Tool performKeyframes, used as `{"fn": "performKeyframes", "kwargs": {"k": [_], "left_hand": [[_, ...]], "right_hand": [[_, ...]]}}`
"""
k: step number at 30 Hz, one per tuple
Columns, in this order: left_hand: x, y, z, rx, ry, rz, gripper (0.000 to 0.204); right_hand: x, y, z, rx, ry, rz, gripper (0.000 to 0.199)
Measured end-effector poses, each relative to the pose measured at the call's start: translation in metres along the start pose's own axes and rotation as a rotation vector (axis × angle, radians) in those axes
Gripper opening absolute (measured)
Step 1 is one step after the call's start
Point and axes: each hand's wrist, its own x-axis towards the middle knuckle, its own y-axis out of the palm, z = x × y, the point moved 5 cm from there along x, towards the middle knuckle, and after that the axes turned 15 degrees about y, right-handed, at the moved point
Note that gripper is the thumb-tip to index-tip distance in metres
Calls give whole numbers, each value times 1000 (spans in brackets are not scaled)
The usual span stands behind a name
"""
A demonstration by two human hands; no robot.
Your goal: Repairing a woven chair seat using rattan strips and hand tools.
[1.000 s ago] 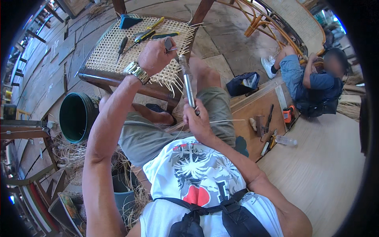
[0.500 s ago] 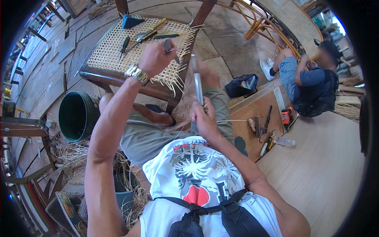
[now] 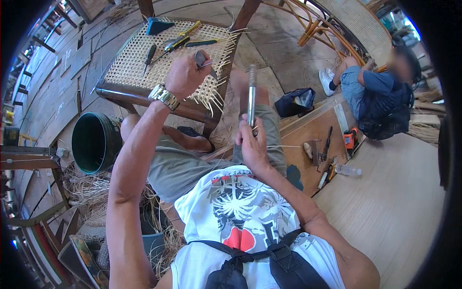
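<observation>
My left hand, with a metal watch at the wrist, grips a small dark tool pressed on the near right corner of a woven cane chair seat, where loose cane ends stick out. My right hand is closed around the lower end of a metal rod-like tool held upright over my right knee, apart from the seat. A thin cane strand runs out from that hand to the right.
A screwdriver, pliers and a teal tool lie on the seat. A green bucket stands left, by cane scraps. Right: a dark bag, hand tools on a board, a seated person.
My right hand has swung the metal tool from leaning left near the seat's edge to upright and further right. My left hand stays on the seat corner.
</observation>
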Motion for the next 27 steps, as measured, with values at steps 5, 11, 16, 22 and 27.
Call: {"fn": "performKeyframes", "kwargs": {"k": [5, 11, 16, 22, 27], "left_hand": [[-5, 0, 3, 49, 14, 36, 18], [-6, -4, 22, -240, -222, -105, 23], [0, -9, 16, -215, -209, -78, 23], [16, -11, 20, -214, -229, -164, 20], [27, 0, 26, -201, -224, -96, 19]], "right_hand": [[2, 1, 4, -163, 86, 183, 21], [29, -28, 15, 152, -15, 18, 16], [32, -31, 4, 175, 100, 45, 17], [42, -19, 1, 192, 155, 81, 15], [49, -13, 4, 156, 152, 85, 16]]}}
